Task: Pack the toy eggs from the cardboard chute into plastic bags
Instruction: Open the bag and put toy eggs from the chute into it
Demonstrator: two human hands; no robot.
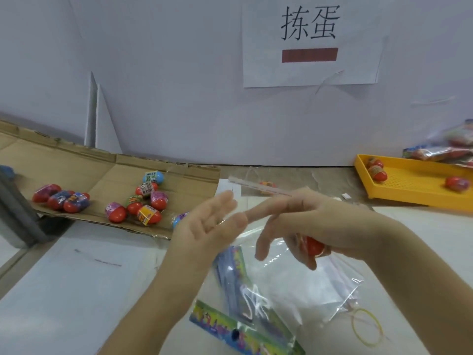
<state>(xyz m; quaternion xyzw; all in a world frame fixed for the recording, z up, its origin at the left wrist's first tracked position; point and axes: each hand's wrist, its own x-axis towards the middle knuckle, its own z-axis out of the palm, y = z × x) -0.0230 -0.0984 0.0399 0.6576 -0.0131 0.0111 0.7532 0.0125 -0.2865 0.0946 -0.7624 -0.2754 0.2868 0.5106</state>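
Note:
Several toy eggs (pixel 143 203), mostly red with printed wrappers, lie on the flat cardboard chute (pixel 76 162) at the left, and three more (pixel 61 198) sit near its left end. My left hand (pixel 210 224) hovers palm up with straight fingers just right of the chute, holding nothing, and partly hides a blue egg (pixel 180 217). My right hand (pixel 307 221) is beside it, index finger stretched toward the left palm. It holds a red toy egg (pixel 313 245) tucked under the palm. Clear plastic bags (pixel 294 285) lie on the table directly below both hands.
Printed header cards (pixel 238 329) lie with the bags near the front edge, and a yellow rubber band (pixel 367 327) lies to their right. A yellow tray (pixel 414 180) with a few eggs sits at the back right, with filled bags (pixel 450 147) behind it. A white wall stands close behind.

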